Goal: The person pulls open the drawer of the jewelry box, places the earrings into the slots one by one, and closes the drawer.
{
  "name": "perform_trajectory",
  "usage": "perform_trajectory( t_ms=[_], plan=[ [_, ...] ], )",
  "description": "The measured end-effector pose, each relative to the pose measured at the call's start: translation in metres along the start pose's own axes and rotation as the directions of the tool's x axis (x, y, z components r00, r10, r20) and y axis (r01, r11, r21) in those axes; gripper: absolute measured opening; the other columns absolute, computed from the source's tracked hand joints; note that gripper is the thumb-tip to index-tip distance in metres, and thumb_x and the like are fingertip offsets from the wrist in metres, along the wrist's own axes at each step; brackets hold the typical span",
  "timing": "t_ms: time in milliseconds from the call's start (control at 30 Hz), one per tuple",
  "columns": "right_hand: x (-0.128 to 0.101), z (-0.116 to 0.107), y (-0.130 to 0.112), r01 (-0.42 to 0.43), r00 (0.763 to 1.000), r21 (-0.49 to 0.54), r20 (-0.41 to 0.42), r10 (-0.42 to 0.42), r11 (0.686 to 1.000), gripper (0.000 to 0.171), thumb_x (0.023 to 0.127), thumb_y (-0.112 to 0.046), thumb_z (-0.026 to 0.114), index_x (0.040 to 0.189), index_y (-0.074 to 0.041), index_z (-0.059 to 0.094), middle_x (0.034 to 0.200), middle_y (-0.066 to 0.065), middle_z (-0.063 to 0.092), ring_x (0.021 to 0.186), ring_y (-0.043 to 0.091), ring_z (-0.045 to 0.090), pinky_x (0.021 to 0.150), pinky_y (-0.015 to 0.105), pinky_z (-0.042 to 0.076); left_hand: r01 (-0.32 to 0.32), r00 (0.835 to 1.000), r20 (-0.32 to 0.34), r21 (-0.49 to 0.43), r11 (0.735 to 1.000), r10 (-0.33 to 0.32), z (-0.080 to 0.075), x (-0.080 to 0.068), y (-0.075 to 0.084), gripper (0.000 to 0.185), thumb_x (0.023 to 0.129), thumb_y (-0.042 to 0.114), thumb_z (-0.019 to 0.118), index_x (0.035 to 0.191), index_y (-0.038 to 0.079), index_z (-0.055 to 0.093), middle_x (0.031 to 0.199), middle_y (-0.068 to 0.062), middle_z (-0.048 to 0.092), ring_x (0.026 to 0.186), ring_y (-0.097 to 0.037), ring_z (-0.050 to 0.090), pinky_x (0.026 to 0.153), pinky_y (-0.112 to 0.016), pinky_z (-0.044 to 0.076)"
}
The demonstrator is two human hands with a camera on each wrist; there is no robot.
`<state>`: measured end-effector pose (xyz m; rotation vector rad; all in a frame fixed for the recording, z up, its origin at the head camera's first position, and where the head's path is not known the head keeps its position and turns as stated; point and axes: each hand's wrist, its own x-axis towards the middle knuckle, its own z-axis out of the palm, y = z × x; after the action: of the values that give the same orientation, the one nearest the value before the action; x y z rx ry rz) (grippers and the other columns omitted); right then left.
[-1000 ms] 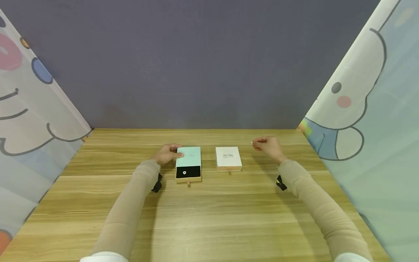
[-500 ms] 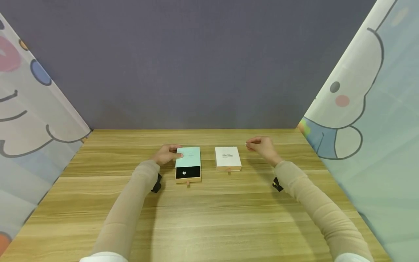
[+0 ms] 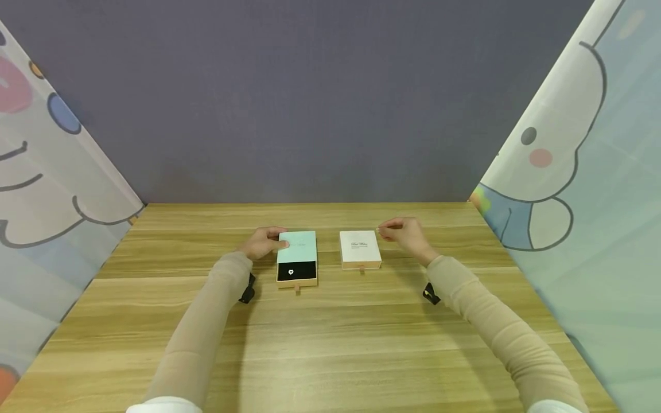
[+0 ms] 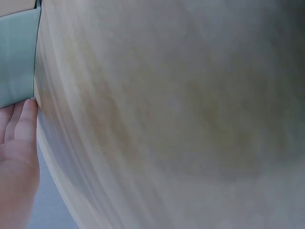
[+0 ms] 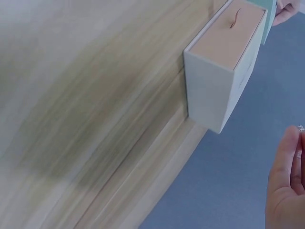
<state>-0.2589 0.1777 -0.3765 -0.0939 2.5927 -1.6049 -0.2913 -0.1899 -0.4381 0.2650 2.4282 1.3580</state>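
- Since the earlier head view, the right hand (image 3: 405,232) has drifted leftward from well to the right of the white box (image 3: 360,249) to just beside its far right corner; the left hand (image 3: 264,242) and both boxes lie as they did.
- Desk (image 3: 330,344): wood-grained, it carries the two boxes side by side at mid-depth, with printed curtains hanging at either flank.
- Mint box (image 3: 296,258): its sleeve sits pushed back, so the tan drawer stands open toward the person, showing a black insert with a small bright piece (image 3: 291,272) on it. The left hand's grip is on the sleeve's left edge, thumb on top and fingers curled round the side; the left wrist view shows fingertips (image 4: 21,119) against the mint wall (image 4: 16,57).
- White box: closed, its small pull tab (image 3: 361,268) faces the person, and the right wrist view shows the tan drawer front (image 5: 228,38) flush in the sleeve.
- Right hand: the fingers are pinched together above the desk, clear of the white box. Something tiny and pale seems to sit at the fingertips (image 5: 298,143), possibly a small piece of jewellery, but the views are too coarse to be sure.
- To do this step well, I judge the left hand should keep the mint sleeve pinned so the drawer does not slide, while the right hand travels low and slow across the white box without brushing it and keeps its pinch firm until it is over the black insert.
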Motion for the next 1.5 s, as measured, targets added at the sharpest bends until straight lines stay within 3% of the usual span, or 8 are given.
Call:
perform_trajectory(
  t_ms=[267,500,733,933,1167,1500],
  plan=[
    [-0.002,0.016,-0.012,-0.017,0.998,-0.009,0.06,0.017,1.0,0.026,0.087,-0.012,0.063,0.107,0.005,0.065,0.101,0.019,0.066,0.088,0.024,0.065,0.084,0.037,0.053,-0.002,1.0,0.006,-0.014,1.0,0.002,0.0,0.002,0.0,0.057,0.088,0.025,0.062,0.137,0.005,0.041,0.138,-0.019,0.039,0.126,-0.035,0.037,0.103,-0.047,0.036],
    [-0.005,0.034,-0.017,-0.033,0.993,-0.006,0.117,0.034,0.999,0.025,0.086,-0.012,0.064,0.106,0.003,0.065,0.101,0.018,0.066,0.091,0.029,0.065,0.08,0.033,0.054,0.009,1.0,0.006,-0.012,1.0,-0.009,0.001,0.002,-0.002,0.058,0.087,0.028,0.063,0.137,0.007,0.041,0.14,-0.017,0.038,0.128,-0.034,0.036,0.103,-0.047,0.036],
    [-0.007,0.045,-0.024,-0.046,0.99,-0.008,0.134,0.046,0.999,0.021,0.086,-0.014,0.065,0.102,-0.001,0.068,0.097,0.013,0.068,0.086,0.022,0.066,0.078,0.031,0.055,0.004,1.0,0.007,-0.005,1.0,-0.004,-0.001,0.002,-0.003,0.059,0.088,0.029,0.063,0.138,0.007,0.041,0.141,-0.018,0.037,0.129,-0.035,0.034,0.105,-0.047,0.034],
    [-0.006,0.055,-0.025,-0.042,0.988,0.032,0.149,0.037,0.999,0.022,0.085,-0.012,0.066,0.101,0.003,0.067,0.094,0.014,0.069,0.08,0.017,0.067,0.078,0.033,0.055,0.014,1.0,-0.005,0.004,1.0,-0.014,-0.003,0.002,-0.002,0.057,0.088,0.027,0.063,0.137,0.008,0.042,0.14,-0.017,0.038,0.128,-0.034,0.036,0.104,-0.047,0.035],
    [-0.011,0.066,-0.027,-0.07,0.981,0.031,0.183,0.063,0.997,0.02,0.085,-0.013,0.066,0.101,-0.001,0.068,0.095,0.011,0.069,0.09,0.028,0.066,0.081,0.036,0.054,0.027,1.0,0.001,-0.008,1.0,-0.027,-0.002,-0.001,-0.002,0.057,0.088,0.027,0.063,0.137,0.007,0.042,0.139,-0.017,0.04,0.128,-0.034,0.037,0.104,-0.047,0.035],
    [-0.012,0.083,-0.032,-0.027,0.978,0.052,0.209,0.016,0.998,0.016,0.085,-0.015,0.066,0.096,-0.004,0.069,0.099,0.015,0.068,0.094,0.034,0.063,0.081,0.04,0.053,0.022,1.0,-0.006,-0.014,1.0,-0.023,-0.004,-0.002,0.002,0.057,0.088,0.025,0.062,0.137,0.006,0.04,0.141,-0.019,0.037,0.13,-0.035,0.034,0.106,-0.047,0.033]
  ],
)
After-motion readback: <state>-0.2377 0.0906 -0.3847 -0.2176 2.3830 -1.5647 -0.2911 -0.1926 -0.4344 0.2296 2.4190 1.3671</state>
